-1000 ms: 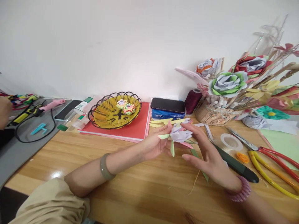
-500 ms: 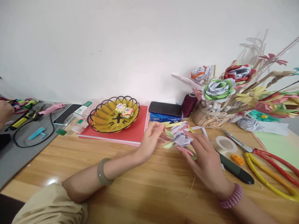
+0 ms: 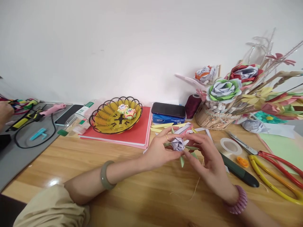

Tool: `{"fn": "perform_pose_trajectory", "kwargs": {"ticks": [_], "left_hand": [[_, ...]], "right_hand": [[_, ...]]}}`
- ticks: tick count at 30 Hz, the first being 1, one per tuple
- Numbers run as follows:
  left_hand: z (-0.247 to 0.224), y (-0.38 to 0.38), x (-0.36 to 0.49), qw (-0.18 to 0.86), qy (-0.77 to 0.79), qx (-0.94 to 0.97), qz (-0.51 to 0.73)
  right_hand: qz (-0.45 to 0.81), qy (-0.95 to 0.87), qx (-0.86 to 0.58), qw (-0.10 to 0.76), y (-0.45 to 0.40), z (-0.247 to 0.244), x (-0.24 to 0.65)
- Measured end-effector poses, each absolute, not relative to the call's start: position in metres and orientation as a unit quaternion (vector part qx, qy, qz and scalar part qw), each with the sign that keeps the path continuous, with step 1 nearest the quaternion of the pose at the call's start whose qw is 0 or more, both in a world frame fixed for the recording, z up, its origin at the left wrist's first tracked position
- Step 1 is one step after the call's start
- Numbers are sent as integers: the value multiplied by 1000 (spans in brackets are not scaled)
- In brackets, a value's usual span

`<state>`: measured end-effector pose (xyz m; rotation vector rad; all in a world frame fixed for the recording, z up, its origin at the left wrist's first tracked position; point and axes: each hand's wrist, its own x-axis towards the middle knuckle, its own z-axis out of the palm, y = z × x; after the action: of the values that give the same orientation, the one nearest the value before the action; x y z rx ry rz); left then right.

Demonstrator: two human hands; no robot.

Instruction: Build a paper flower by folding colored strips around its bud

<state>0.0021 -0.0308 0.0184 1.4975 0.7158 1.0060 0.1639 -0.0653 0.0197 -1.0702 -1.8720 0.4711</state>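
Observation:
Between my two hands is a paper flower (image 3: 177,144) with a folded pale lilac centre and green strips sticking out around it. My left hand (image 3: 157,153) grips it from the left, thumb below and fingers behind. On the other side, my right hand (image 3: 209,160) has its thumb and curled fingertips on the flower's right edge, near a green strip; the exact contact is partly hidden. Loose paper strips (image 3: 161,126) in yellow, white and pink lie just behind the hands. A thin thread (image 3: 196,187) trails on the wooden table (image 3: 132,195) below the right hand.
Left of centre, a yellow woven basket (image 3: 106,121) with small paper flowers sits on red paper (image 3: 137,137). To the right lie a tape roll (image 3: 230,146), a dark green utility knife (image 3: 240,171), scissors (image 3: 265,154) and a vase of paper flowers (image 3: 213,118). Another person's hand (image 3: 5,113) shows far left.
My left hand has moved right and now grips the flower. The flower has turned and shifted slightly left, its centre now facing me more. My right hand's fingers have moved around its right edge.

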Motion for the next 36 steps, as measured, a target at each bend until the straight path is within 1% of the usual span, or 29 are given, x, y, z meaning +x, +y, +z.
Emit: {"fn": "perform_pose_trajectory", "kwargs": {"ticks": [7,12,21,25,28,31,34,36], "left_hand": [[15,-27,0,588,266,629,433],[18,-22,-1,619,237,624,415],[21,-20,-3,631,231,631,388],[24,-20,-4,617,219,642,398],[24,-19,-6,600,201,673,382],[24,-17,-7,572,220,699,368],[22,-16,-6,563,261,681,388],[19,-16,-5,556,281,674,397]], "right_hand": [[153,-766,-411,470,-62,17,166],[169,-764,-410,469,-61,17,168],[181,-768,-377,485,-58,19,171],[153,-774,-375,487,-59,19,171],[134,-771,-386,488,-60,16,171],[180,-743,-409,499,-60,12,172],[240,-656,-456,552,-58,11,172],[289,-604,-478,568,-55,12,171]]}}
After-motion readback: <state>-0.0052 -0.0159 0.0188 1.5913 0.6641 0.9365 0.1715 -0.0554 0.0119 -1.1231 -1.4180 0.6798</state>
